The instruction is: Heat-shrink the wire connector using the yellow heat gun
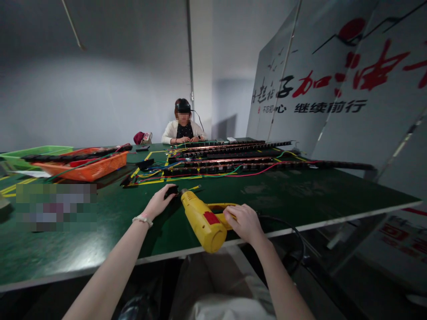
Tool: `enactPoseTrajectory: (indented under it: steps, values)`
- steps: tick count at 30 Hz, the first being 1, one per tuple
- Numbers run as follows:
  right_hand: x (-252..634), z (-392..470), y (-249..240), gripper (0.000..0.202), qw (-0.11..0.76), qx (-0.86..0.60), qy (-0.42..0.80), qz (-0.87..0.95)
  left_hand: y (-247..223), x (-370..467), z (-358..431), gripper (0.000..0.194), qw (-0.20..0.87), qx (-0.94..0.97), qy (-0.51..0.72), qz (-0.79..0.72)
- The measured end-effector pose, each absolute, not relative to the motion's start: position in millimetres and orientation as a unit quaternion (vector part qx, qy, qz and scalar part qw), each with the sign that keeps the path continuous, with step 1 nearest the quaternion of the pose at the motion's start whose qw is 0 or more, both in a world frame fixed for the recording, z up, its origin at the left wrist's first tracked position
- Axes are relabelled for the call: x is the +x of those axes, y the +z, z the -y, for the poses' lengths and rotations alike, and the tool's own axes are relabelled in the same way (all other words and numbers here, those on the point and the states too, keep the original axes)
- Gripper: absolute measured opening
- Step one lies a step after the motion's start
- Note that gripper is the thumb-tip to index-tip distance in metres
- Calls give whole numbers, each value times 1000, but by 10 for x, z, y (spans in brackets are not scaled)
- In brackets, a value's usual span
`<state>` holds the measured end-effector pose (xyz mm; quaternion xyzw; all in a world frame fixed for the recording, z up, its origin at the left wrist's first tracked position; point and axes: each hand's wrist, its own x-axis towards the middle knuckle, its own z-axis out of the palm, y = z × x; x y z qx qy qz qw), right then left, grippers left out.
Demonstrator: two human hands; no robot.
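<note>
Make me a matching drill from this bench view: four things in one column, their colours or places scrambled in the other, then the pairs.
Things
1. heat gun
2. basket
3. tray
4. left hand

Descriptions
A. green, far left on the table
B. yellow, gripped by the right hand
C. orange, holding long black strips
D. resting on a small black part at the gun's nozzle

Pairs: 1-B, 2-C, 3-A, 4-D

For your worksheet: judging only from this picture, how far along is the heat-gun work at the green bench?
Done: cannot tell; no finished piece is distinguishable. In hand: the right hand grips the yellow heat gun, nozzle aimed at a small black part under the left hand. Left: several long wired strips lie beyond on the table.
</note>
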<state>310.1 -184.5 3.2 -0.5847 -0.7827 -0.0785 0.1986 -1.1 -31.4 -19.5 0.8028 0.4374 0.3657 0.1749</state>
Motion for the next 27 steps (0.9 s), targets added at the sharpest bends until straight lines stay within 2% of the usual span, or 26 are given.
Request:
enactPoseTrajectory:
  steps: [6,12,21,27]
  values:
    - [3250,1841,15,26,248,-592,-105,760,-163,-10,314,40,167,806,357,-440]
    - [3397,1842,27,37,276,-622,-138,720,-126,-16,324,41,161,809,343,-449]
    - [3558,1823,-29,28,264,-660,-160,685,-107,-18,309,43,153,807,328,-466]
    - [3443,1897,-46,28,238,-661,-171,691,-106,-25,288,44,151,814,325,-457]
